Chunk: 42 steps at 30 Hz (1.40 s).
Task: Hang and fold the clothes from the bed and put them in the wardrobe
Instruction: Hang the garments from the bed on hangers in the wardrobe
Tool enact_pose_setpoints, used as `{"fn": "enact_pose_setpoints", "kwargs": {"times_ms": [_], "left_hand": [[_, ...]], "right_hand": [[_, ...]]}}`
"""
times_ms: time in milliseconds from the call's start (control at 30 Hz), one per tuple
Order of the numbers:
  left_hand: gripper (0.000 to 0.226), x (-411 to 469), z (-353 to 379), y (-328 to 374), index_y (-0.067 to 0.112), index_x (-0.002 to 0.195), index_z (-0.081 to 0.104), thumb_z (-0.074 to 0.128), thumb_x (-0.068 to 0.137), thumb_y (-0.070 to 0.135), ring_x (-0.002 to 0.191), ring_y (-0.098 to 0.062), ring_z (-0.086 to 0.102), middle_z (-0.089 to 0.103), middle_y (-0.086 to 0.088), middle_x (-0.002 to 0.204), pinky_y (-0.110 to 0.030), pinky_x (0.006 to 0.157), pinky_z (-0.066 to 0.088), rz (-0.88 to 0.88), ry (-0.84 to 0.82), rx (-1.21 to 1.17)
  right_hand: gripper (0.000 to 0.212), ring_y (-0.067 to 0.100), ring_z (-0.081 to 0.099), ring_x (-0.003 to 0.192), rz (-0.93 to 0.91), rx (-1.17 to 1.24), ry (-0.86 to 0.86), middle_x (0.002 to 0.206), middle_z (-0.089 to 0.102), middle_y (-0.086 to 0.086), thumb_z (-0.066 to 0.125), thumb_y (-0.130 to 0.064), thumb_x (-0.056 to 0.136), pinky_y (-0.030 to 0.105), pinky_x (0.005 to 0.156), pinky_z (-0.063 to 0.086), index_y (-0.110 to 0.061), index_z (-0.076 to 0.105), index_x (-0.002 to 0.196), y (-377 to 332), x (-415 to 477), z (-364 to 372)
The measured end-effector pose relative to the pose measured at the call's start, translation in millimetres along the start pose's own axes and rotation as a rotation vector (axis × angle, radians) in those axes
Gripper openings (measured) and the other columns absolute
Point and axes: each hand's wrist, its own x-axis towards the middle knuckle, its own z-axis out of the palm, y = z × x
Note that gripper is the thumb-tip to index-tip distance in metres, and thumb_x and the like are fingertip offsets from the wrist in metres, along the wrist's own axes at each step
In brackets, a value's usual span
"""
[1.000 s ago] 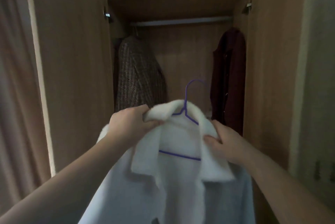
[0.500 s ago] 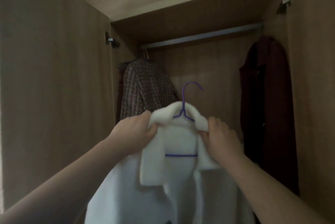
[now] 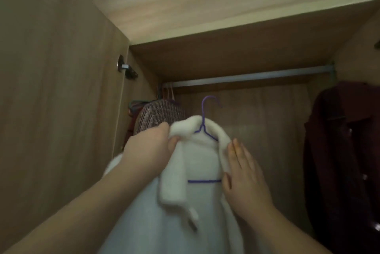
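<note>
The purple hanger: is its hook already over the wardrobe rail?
No, the purple hanger sits below the metal rail with a clear gap between them, and the left hand grips the collar of the white coat.

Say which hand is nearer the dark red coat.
Right. The right hand rests on the white coat, left of the dark red coat; the left hand grips the collar farther left.
</note>
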Motion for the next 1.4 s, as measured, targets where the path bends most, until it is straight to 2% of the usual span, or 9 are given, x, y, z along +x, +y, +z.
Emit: {"fn": "enact_pose_setpoints", "kwargs": {"times_ms": [133,300,533,667,800,933,1033,1167,1400], "left_hand": [[0.03,36,40,-16,0.028,0.085,0.036,0.04,0.095,0.056,0.084,-0.031,0.064,0.066,-0.002,0.091,-0.037,0.06,0.034,-0.011,0.035,0.003],[0.028,82,75,-26,0.029,0.087,0.037,0.04,0.095,0.056,0.086,-0.029,0.064,0.066,-0.001,0.092,-0.035,0.061,0.034,-0.029,0.055,0.04],[0.03,152,90,-27,0.027,0.087,0.037,0.038,0.097,0.055,0.067,-0.02,0.043,0.038,0.008,0.07,-0.035,0.059,0.031,-0.045,0.154,0.193],[0.031,196,97,-29,0.024,0.088,0.036,0.038,0.099,0.053,0.078,-0.026,0.058,0.051,0.004,0.08,-0.035,0.06,0.031,-0.03,0.186,0.326],[0.032,231,114,-39,0.023,0.088,0.04,0.039,0.098,0.053,0.091,-0.029,0.063,0.064,-0.003,0.096,-0.035,0.066,0.035,-0.077,0.153,0.38],[0.031,256,128,-50,0.023,0.087,0.04,0.041,0.098,0.051,0.093,-0.03,0.064,0.065,-0.005,0.099,-0.034,0.067,0.036,-0.097,0.182,0.45],[0.029,268,137,-52,0.022,0.088,0.041,0.044,0.097,0.05,0.096,-0.03,0.064,0.065,-0.005,0.1,-0.034,0.069,0.037,-0.122,0.169,0.461],[0.026,273,158,-55,0.022,0.089,0.043,0.044,0.098,0.046,0.096,-0.029,0.063,0.064,-0.003,0.101,-0.034,0.069,0.037,-0.118,0.162,0.503],[0.028,267,176,-67,0.021,0.096,0.046,0.043,0.097,0.048,0.094,-0.026,0.062,0.061,-0.001,0.101,-0.035,0.069,0.039,-0.176,0.077,0.528]], "right_hand": [[0.071,0.03,0.05,0.133,-0.039,0.065,0.014,0.149,0.045,0.015,0.068,-0.023,0.079,0.039,0.113,0.033,-0.003,0.047,0.143,4,26,53],[0.063,0.013,0.009,0.151,-0.004,0.191,-0.095,0.165,0.01,-0.001,0.036,-0.048,0.1,0.027,0.121,0.006,-0.037,0.007,0.154,0,69,109],[0.062,0.017,-0.011,0.151,-0.028,0.279,-0.103,0.165,-0.011,-0.006,0.012,-0.068,0.089,0.039,0.122,-0.002,-0.059,-0.014,0.144,-9,146,164],[0.055,0.019,-0.018,0.149,-0.117,0.421,-0.101,0.162,-0.018,-0.016,0.0,-0.076,0.078,0.046,0.12,-0.005,-0.074,-0.02,0.129,-15,195,189],[0.05,0.018,-0.006,0.151,-0.153,0.615,-0.163,0.162,0.004,-0.023,0.01,-0.07,0.09,0.048,0.12,-0.001,-0.069,0.004,0.14,-16,242,215],[0.033,0.015,0.007,0.151,-0.218,0.916,-0.181,0.158,0.021,-0.024,0.015,-0.069,0.095,0.047,0.122,0.004,-0.074,0.02,0.127,-11,275,232],[0.05,0.016,0.004,0.151,-0.241,0.903,-0.205,0.16,0.015,-0.024,0.007,-0.083,0.077,0.051,0.121,0.002,-0.081,0.01,0.127,-13,288,241],[0.072,0.026,-0.01,0.151,-0.244,0.739,-0.24,0.163,-0.002,-0.021,0.009,-0.092,0.073,0.057,0.116,-0.005,-0.068,-0.013,0.137,-29,290,266],[0.06,0.028,-0.018,0.149,-0.257,0.712,-0.14,0.163,-0.009,-0.02,0.008,-0.087,0.078,0.058,0.115,-0.009,-0.075,-0.016,0.132,-52,283,311]]}}
